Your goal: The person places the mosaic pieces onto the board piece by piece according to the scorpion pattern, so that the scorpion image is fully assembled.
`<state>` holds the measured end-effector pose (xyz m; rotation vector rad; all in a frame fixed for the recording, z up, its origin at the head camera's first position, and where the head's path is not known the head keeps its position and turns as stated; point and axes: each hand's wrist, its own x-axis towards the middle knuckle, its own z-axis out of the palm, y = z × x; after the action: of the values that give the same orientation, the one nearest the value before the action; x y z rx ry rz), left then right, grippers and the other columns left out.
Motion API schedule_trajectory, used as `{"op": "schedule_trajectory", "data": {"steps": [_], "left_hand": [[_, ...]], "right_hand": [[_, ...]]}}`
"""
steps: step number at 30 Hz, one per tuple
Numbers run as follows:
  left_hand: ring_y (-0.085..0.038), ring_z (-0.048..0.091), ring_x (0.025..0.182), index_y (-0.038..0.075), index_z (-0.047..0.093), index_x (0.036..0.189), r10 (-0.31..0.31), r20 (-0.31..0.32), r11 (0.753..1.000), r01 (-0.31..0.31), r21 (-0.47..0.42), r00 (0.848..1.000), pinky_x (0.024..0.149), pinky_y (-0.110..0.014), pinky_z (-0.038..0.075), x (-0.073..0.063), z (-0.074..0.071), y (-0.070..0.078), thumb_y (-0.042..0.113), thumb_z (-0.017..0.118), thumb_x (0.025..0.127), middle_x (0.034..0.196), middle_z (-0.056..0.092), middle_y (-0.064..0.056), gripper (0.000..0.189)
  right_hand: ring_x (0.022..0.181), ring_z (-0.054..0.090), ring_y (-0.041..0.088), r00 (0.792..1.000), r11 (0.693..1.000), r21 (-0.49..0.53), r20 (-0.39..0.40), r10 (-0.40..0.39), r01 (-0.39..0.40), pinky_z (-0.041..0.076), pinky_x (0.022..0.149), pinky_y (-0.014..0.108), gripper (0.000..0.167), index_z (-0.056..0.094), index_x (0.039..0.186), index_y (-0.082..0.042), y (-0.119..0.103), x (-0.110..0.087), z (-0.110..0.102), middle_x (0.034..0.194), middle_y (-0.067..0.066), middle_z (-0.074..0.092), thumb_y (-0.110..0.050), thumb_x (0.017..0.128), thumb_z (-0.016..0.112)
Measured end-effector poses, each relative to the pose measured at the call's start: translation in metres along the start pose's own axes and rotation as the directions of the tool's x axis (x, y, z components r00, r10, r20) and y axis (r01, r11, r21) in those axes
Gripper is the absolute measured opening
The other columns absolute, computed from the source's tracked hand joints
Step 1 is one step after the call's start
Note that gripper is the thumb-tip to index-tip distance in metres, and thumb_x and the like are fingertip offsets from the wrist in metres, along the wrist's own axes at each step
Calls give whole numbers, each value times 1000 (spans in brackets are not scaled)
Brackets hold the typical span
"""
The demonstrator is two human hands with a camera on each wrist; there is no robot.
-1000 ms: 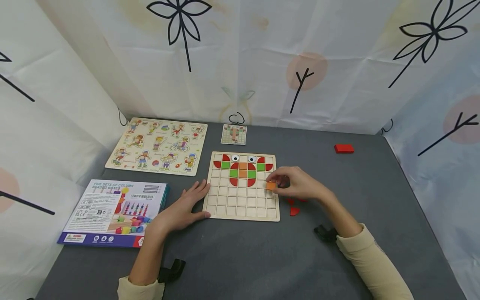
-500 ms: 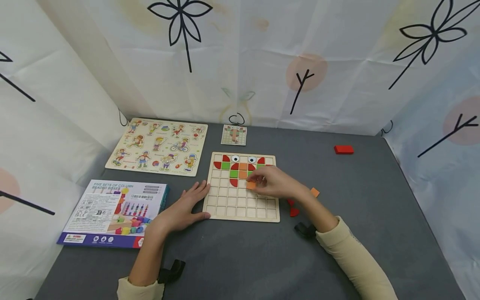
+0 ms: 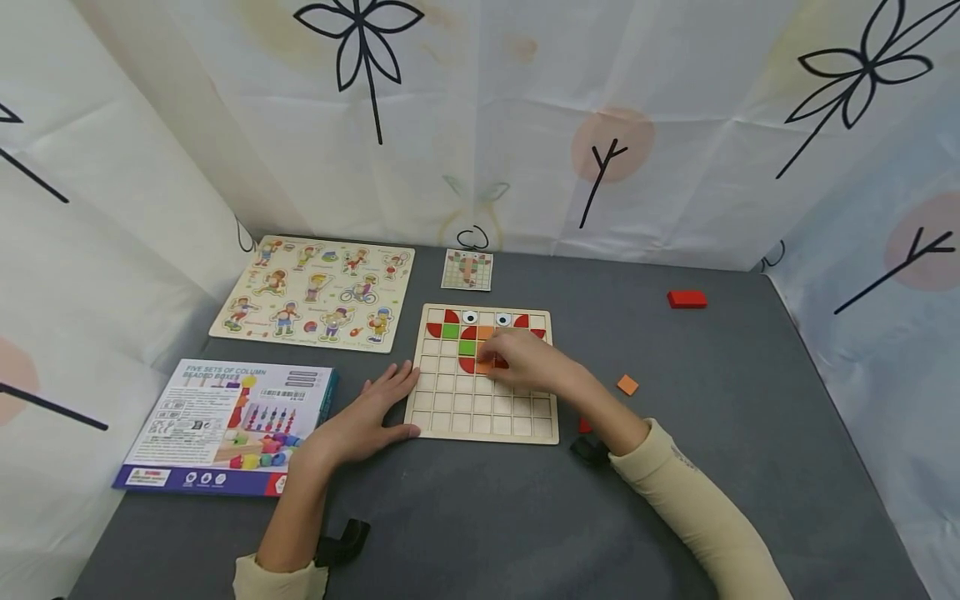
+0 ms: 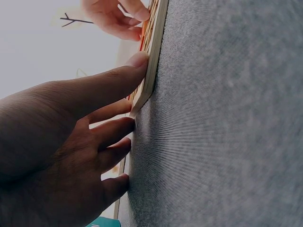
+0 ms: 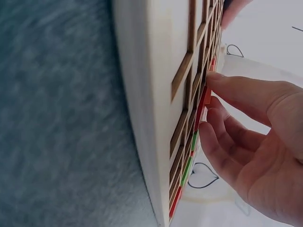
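A wooden grid board [image 3: 453,408] lies on the table, with red, green and orange tiles and two eye pieces in its upper rows. My left hand [image 3: 367,421] rests at the board's left edge with its fingers spread; in the left wrist view the thumb [image 4: 120,78] touches the rim near a corner. Over the board's middle, my right hand [image 3: 531,360] pinches an orange square tile [image 3: 483,367] beside a red quarter-round tile [image 3: 467,365]. The right wrist view shows the tile [image 5: 208,96] between thumb and fingers, at the grid. The hand covers some tiles on the right.
A loose orange tile [image 3: 627,384] and a red piece [image 3: 584,426] lie right of the board. Farther back is a red block [image 3: 687,299]. A small pattern card [image 3: 467,269] stands behind the board. A picture puzzle [image 3: 315,293] and a box [image 3: 225,425] occupy the left.
My right hand has carried the orange tile left from the board's right edge to its middle. The loose orange tile has come into view behind the forearm. My left hand has stayed put.
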<state>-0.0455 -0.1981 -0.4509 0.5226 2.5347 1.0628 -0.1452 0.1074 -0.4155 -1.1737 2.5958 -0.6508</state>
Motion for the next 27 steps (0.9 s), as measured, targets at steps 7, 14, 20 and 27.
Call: {"op": "schedule_trajectory", "data": {"steps": [7, 14, 20, 27], "left_hand": [[-42, 9, 172, 15, 28, 173, -26, -2, 998, 26, 55, 1000, 132, -77, 9, 6, 7, -16, 46, 79, 98, 183, 19, -13, 96], [-36, 5, 174, 16, 27, 174, -79, 25, 995, 77, 62, 997, 136, -71, 8, 8, 7, -15, 37, 81, 99, 184, 16, -8, 95], [-35, 4, 174, 16, 26, 174, -92, 29, 994, 89, 67, 995, 137, -70, 6, 8, 7, -15, 36, 82, 98, 184, 15, -7, 97], [-36, 6, 174, 18, 27, 174, -79, 20, 995, 77, 63, 997, 136, -71, 7, 8, 7, -16, 42, 81, 98, 184, 16, -8, 96]], "right_hand": [[99, 70, 22, 1000, 1000, -6, -5, -11, 11, 60, 89, 37, 17, 82, 112, -4, -1, 1, 1, 108, 10, 78, -8, 97, 79], [96, 67, 20, 1000, 999, 48, -3, -16, 16, 59, 87, 35, 18, 83, 114, -5, 6, -4, 0, 109, 9, 78, -9, 98, 78], [94, 68, 19, 1000, 995, 102, -10, 10, -9, 58, 84, 34, 19, 83, 116, -6, 13, -18, -8, 111, 10, 78, -9, 98, 76], [94, 74, 19, 994, 975, 203, -29, 103, -95, 64, 83, 37, 21, 81, 119, -5, 24, -47, -21, 113, 9, 81, -11, 99, 78]]}}
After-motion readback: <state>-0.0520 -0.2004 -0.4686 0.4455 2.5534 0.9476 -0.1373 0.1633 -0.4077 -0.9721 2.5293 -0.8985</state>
